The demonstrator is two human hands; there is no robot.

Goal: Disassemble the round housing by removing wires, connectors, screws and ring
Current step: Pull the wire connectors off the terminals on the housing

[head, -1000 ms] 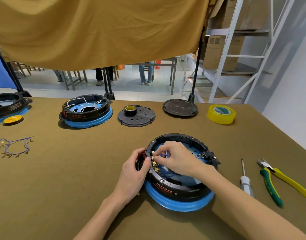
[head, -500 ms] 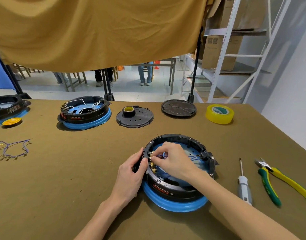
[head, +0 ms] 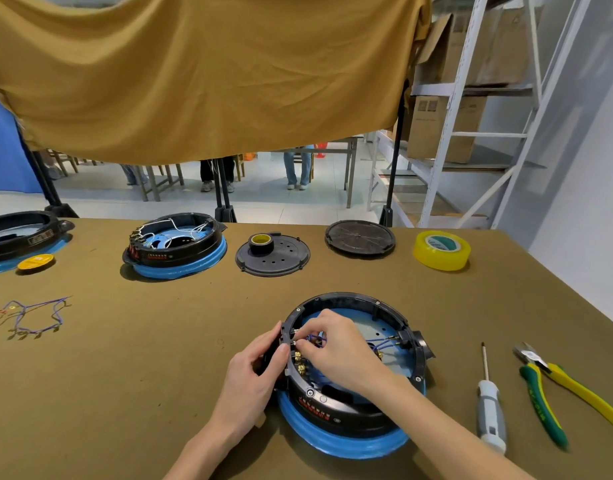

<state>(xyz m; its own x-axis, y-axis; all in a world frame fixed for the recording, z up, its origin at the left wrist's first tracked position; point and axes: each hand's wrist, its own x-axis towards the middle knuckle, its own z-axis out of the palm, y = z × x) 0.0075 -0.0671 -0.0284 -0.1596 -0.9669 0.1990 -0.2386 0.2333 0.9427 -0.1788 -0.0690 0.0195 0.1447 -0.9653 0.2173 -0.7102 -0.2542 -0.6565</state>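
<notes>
A round black housing (head: 346, 415) on a blue base sits on the table in front of me. Blue wires (head: 381, 342) run across its inside to a connector on the right wall. Brass terminals (head: 300, 362) line the inner left wall. My left hand (head: 255, 379) grips the housing's left rim from outside. My right hand (head: 339, 348) reaches inside, fingertips pinched on a blue wire's connector (head: 315, 339) at the left terminals. The ring (head: 353, 298) still sits on top with its screws.
A screwdriver (head: 490, 407) and green-yellow cutters (head: 554, 386) lie to the right. At the back: a second housing with white wires (head: 175, 247), a black disc with a tape roll (head: 272, 254), a black lid (head: 360, 237), yellow tape (head: 441, 250). Loose purple wires (head: 35, 315) lie left.
The view has shifted slightly. My right hand's fingertips have moved a little up along the left terminals inside the housing; my left hand stays on the rim.
</notes>
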